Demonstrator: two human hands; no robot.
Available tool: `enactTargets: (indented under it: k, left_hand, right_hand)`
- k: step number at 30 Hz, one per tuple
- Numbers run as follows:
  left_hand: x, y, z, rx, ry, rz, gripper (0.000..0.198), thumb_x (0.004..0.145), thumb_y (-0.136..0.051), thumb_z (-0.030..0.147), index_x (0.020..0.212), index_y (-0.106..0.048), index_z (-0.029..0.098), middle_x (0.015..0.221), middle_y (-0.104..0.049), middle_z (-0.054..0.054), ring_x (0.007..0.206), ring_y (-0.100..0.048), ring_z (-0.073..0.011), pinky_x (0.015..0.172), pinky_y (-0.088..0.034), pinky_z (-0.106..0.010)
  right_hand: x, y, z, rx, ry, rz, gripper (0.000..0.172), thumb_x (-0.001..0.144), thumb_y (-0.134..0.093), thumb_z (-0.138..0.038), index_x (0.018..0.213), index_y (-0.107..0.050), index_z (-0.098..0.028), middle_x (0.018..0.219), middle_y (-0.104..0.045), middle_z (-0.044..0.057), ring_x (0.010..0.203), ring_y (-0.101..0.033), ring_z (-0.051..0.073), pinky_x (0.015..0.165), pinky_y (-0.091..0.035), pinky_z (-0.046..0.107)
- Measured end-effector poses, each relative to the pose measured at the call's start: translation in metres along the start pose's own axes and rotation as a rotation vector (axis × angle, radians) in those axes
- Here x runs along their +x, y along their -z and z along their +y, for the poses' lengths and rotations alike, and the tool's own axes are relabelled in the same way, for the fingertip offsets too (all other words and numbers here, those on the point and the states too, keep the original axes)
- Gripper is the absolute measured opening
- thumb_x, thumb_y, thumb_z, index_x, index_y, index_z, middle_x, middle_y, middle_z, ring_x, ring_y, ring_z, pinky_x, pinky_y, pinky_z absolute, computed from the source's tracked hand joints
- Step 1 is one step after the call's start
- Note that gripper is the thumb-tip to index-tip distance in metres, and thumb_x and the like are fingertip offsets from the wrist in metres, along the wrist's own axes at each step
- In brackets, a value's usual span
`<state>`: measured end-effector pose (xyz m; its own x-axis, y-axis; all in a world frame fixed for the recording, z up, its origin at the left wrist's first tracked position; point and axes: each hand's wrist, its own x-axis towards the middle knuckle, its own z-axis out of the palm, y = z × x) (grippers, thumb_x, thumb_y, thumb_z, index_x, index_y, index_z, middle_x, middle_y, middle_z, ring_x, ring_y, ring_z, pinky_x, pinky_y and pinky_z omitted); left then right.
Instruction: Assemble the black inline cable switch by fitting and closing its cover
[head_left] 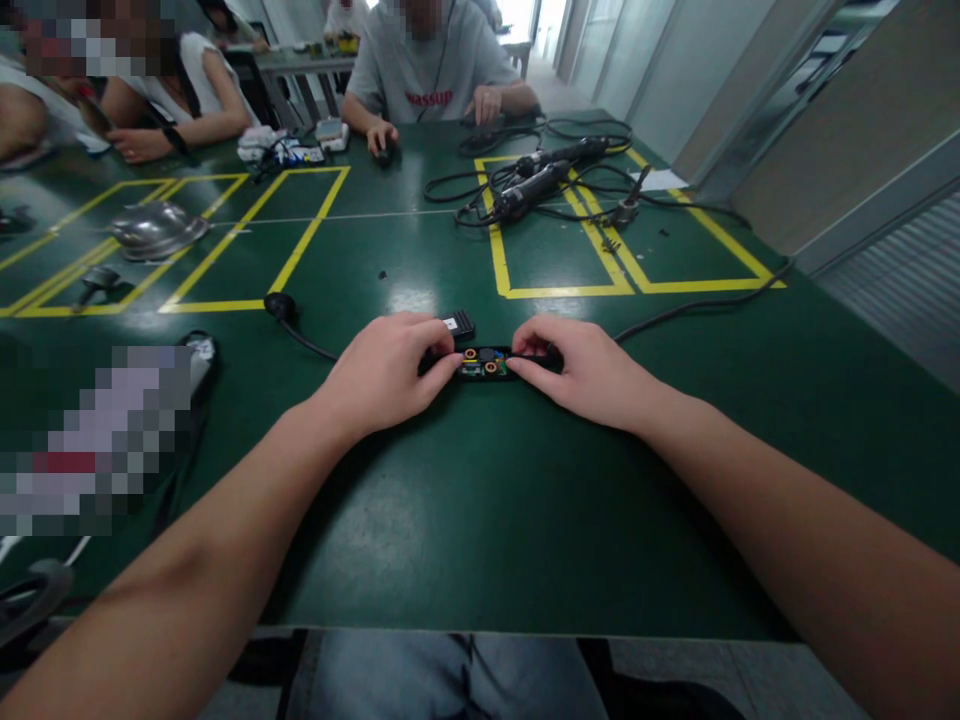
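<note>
A slim black adapter case (480,376) lies open on the green table in front of me, with a circuit board (491,356) showing inside. Copper-coloured ring coils and small parts sit on that board. My left hand (397,365) pinches the left end of the case between thumb and fingers. At the other end my right hand (581,365) is closed on the case where the cable enters. Just behind the left fingertips rests a black ribbed cover (463,323) with a white label. A black plug (280,306) ends the left cable; the right cable (697,304) runs toward the table's right edge.
Black handheld electric drivers (532,188) and tangled cords lie inside yellow tape at the back right. A shiny metal bowl-like part (157,230) stands at the left. A pixelated item (105,440) lies near my left arm. Co-workers sit across the table, one with a hand on a mouse (385,153).
</note>
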<state>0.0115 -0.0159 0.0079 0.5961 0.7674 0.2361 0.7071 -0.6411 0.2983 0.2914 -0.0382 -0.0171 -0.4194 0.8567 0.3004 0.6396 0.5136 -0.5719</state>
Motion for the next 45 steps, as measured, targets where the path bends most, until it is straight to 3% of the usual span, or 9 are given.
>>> enactTargets:
  k: [4, 8, 16, 20, 33, 45]
  left_hand:
    - [-0.001, -0.002, 0.001, -0.066, -0.014, -0.069, 0.014, 0.106, -0.064, 0.035, 0.103, -0.068, 0.022, 0.094, -0.074, -0.006, 0.084, -0.068, -0.0254, 0.078, -0.051, -0.039]
    - [-0.002, -0.007, -0.001, -0.073, -0.023, -0.06, 0.012, 0.109, -0.061, 0.032, 0.108, -0.068, 0.023, 0.101, -0.075, -0.006, 0.087, -0.069, -0.0236, 0.078, -0.05, -0.037]
    - [-0.002, -0.001, 0.0, -0.144, -0.055, 0.044, 0.017, 0.105, -0.066, 0.035, 0.1, -0.073, 0.021, 0.104, -0.073, -0.007, 0.091, -0.068, -0.0228, 0.089, -0.058, -0.039]
    - [-0.004, 0.002, 0.002, -0.177, -0.054, 0.109, 0.02, 0.105, -0.063, 0.032, 0.101, -0.077, 0.019, 0.11, -0.072, -0.008, 0.089, -0.067, -0.0209, 0.086, -0.058, -0.038]
    - [0.0, -0.003, -0.016, -0.275, -0.038, 0.011, 0.016, 0.104, -0.074, 0.029, 0.097, -0.085, 0.02, 0.103, -0.073, -0.005, 0.091, -0.071, -0.0194, 0.089, -0.057, -0.036]
    - [0.002, -0.002, -0.019, -0.281, -0.074, 0.005, 0.019, 0.106, -0.074, 0.03, 0.095, -0.086, 0.02, 0.099, -0.078, -0.005, 0.088, -0.073, -0.0195, 0.086, -0.054, -0.035]
  right_hand:
    - [-0.001, 0.001, -0.001, -0.034, 0.008, -0.006, 0.009, 0.102, -0.074, -0.031, 0.098, -0.067, -0.026, 0.094, -0.075, 0.004, 0.082, -0.066, 0.024, 0.078, -0.052, 0.038]
    - [-0.002, 0.0, -0.001, -0.048, 0.017, -0.011, 0.008, 0.103, -0.073, -0.03, 0.098, -0.068, -0.026, 0.095, -0.075, 0.004, 0.082, -0.067, 0.024, 0.079, -0.052, 0.038]
    - [-0.002, 0.001, -0.001, -0.068, 0.052, 0.046, 0.008, 0.104, -0.072, -0.032, 0.099, -0.069, -0.027, 0.099, -0.074, 0.006, 0.083, -0.065, 0.025, 0.077, -0.052, 0.039]
    - [-0.002, 0.003, -0.002, -0.04, 0.07, 0.096, 0.009, 0.103, -0.07, -0.032, 0.097, -0.069, -0.026, 0.097, -0.075, 0.006, 0.081, -0.065, 0.024, 0.076, -0.053, 0.039]
    - [0.0, 0.004, 0.004, 0.021, 0.034, 0.03, 0.012, 0.1, -0.074, -0.029, 0.09, -0.076, -0.024, 0.087, -0.075, 0.004, 0.074, -0.062, 0.021, 0.071, -0.048, 0.036]
    - [0.002, 0.007, 0.008, 0.017, 0.039, 0.022, 0.012, 0.1, -0.078, -0.029, 0.089, -0.081, -0.025, 0.089, -0.079, 0.005, 0.084, -0.069, 0.025, 0.08, -0.052, 0.039]
